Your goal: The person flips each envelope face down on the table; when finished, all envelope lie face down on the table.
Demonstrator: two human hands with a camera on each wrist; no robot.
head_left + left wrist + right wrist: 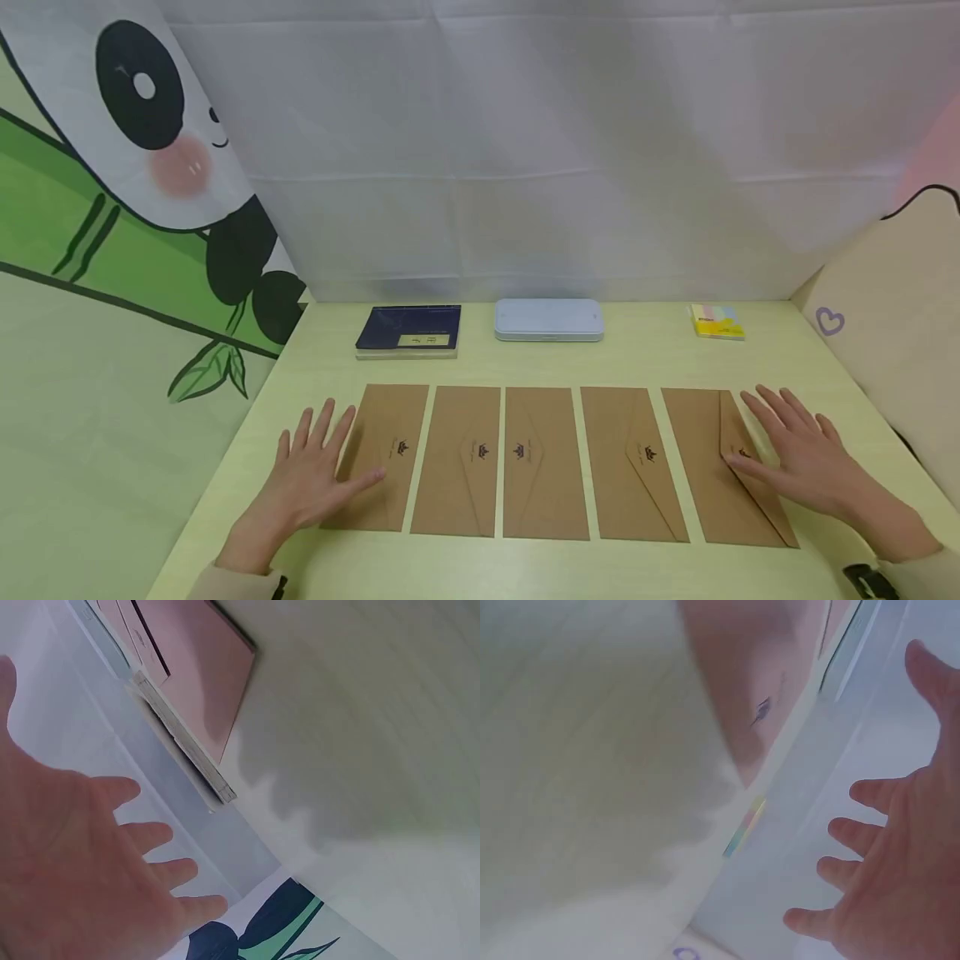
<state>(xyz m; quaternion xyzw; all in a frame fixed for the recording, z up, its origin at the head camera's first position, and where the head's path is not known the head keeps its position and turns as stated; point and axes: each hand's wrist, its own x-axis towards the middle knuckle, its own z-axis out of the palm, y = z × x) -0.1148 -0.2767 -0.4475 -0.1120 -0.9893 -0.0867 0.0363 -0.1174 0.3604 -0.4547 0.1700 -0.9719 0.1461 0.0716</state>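
Note:
Several brown paper envelopes stand side by side in a row across the table, each with a small black crown print. My left hand (pixel 311 479) spreads its fingers over the leftmost envelope (pixel 393 467), thumb across its middle. Over the rightmost envelope (pixel 708 475) reaches my right hand (pixel 813 467), thumb above the flap's edge, fingers spread past its right side. Neither hand holds anything. In the wrist views the left palm (pixel 75 870) and right palm (pixel 907 862) show with fingers apart, casting shadows on the table. Between them lie the middle envelopes, one with its flap on the left (pixel 551 492).
Along the table's back edge lie a dark blue notebook (pixel 405 325), a pale blue flat case (pixel 549 320) and a small pad of coloured sticky notes (pixel 717 322). Behind them hangs a white cloth backdrop (pixel 525 167), with a panda-patterned sheet (pixel 112 350) on the left.

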